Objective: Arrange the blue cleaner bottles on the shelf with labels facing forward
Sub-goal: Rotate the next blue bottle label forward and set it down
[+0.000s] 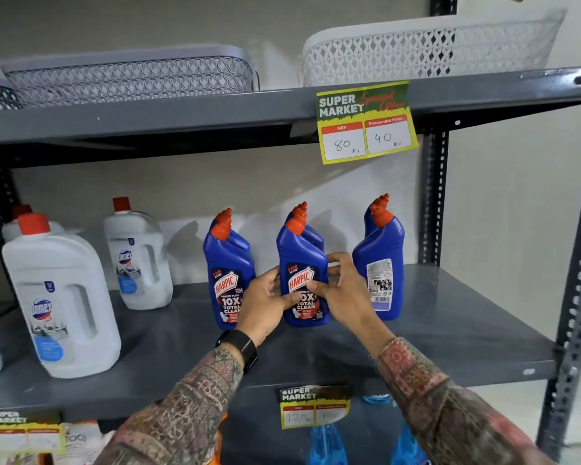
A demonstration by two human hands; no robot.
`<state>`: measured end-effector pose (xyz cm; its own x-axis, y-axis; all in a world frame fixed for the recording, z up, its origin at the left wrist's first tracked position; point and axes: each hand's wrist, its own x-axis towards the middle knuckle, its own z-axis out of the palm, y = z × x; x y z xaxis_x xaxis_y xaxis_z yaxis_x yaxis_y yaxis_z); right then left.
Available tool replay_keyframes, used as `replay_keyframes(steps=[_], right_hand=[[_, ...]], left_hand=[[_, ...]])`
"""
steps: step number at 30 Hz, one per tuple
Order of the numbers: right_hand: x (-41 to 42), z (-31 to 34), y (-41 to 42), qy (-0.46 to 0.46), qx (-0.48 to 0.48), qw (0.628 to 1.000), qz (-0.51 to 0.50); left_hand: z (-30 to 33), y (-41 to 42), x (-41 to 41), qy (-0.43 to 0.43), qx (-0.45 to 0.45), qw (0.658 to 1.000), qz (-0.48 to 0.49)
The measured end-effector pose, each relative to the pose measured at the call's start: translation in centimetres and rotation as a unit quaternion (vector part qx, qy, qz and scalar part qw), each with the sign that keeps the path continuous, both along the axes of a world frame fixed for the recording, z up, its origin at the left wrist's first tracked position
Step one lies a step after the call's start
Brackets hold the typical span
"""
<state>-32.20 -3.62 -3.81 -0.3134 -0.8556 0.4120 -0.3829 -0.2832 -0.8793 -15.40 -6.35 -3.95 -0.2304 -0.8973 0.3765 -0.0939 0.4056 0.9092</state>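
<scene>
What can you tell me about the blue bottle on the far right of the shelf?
The rightmost blue bottle looks like glossy plastic with an angled red cap. It stands upright on the grey shelf, turned backwards: its white back label with small print and barcode faces out. Another bottle stands right behind it. Neither hand holds it.

One head-worn wide-angle camera faces a grey metal shelf (450,317) head-on from close range. It tilts slightly downward, catching both forearms reaching in from the bottom edge.
</scene>
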Motion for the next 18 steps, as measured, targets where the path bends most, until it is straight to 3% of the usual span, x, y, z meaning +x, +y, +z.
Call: replay_keyframes(steps=[5, 9, 10, 12, 15, 18], right_hand=[[-0.2, -0.1, 0.4, 0.021, 0.013, 1.000, 0.011], [-2.4, -0.7, 2.7, 0.019, -0.054, 0.998, -0.014], [-3.6, -0.7, 3.5, 0.014, -0.082, 0.996, -0.037], [-5.7, -0.6, 4.4, -0.023, -0.136, 0.985, -0.102], [-9.1, 0.3, 4.8, -0.045, -0.167, 0.969, -0.177], [-11.8, 0.9, 4.1, -0.034, -0.090, 0.989, -0.116]], left_hand=[[-0.1, 1.0, 0.2, -0.039, -0.003, 0.999, 0.024], [-0.3, 3.7, -0.3, -0.016, -0.084, 0.972, 0.219], [-0.3, 4.3, -1.0, 0.001, -0.100, 0.968, 0.229], [-0.1, 5.1, -2.6, 0.019, -0.075, 0.985, 0.157], [0.1, 5.4, -7.0, -0.067, -0.021, 0.997, 0.010], [-0.4, 4.7, -11.3, -0.136, -0.018, 0.990, -0.036]])
